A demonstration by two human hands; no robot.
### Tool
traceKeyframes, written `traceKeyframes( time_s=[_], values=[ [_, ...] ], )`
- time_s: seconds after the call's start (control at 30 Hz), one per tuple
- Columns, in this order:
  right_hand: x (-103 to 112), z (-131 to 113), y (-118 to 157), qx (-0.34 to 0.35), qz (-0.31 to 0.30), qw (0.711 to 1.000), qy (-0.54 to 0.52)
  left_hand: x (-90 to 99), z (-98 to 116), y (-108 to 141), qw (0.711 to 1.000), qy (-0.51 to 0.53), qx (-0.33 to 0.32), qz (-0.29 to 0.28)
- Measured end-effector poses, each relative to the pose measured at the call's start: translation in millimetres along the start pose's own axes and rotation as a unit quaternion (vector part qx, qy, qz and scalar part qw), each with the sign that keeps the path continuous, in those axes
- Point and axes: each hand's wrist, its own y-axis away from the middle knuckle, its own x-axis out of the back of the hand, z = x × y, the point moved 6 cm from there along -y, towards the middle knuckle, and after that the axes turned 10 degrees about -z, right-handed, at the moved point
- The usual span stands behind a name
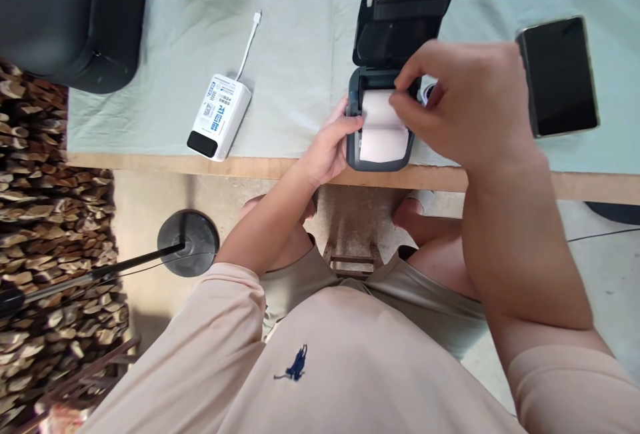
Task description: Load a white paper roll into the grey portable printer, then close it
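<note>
A small dark label printer (354,154) lies near the table's front edge with its black lid (395,34) swung up, away from me. Inside sits a white paper roll (384,144), its loose end lying toward the lid. My left hand (330,144) wraps the printer's left side, thumb over the rim beside the paper. From the right, my right hand (465,97) reaches in with thumb and forefinger pinched at the paper's upper right edge; its other fingers are curled. A small round item (427,93) behind this hand is mostly covered.
A white power bank (220,114) with a short cable lies to the left, and a dark-screened phone (560,77) to the right. A black case (70,21) fills the far left corner. Below the wooden table edge (250,166) stands a round black stand base (189,242) beside stacked firewood (45,207).
</note>
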Motion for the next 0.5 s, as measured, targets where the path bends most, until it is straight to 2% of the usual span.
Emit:
traceKeyframes(
  time_s=[0.1, 0.17, 0.27, 0.4, 0.5],
  values=[
    [-8.5, 3.4, 2.5, -0.029, -0.094, 0.99, 0.099, -1.3, -0.3, 1.4, 1.0, 0.007, 0.0, -0.013],
    [-14.9, 7.0, 2.6, -0.033, -0.132, 0.98, 0.143, -0.9, -0.6, 2.6, 1.0, 0.003, 0.001, -0.013],
    [-17.7, 9.0, 1.8, -0.015, -0.129, 0.977, 0.167, 0.0, -2.0, 4.1, 1.0, 0.005, 0.015, -0.002],
    [-8.9, 4.0, 5.0, -0.014, -0.117, 0.98, 0.162, -1.4, -1.2, 4.2, 1.0, 0.013, 0.028, 0.004],
    [1.4, -3.4, 9.1, -0.003, -0.118, 0.99, 0.074, -2.9, 1.1, 2.6, 1.0, 0.016, 0.026, -0.006]
  ],
)
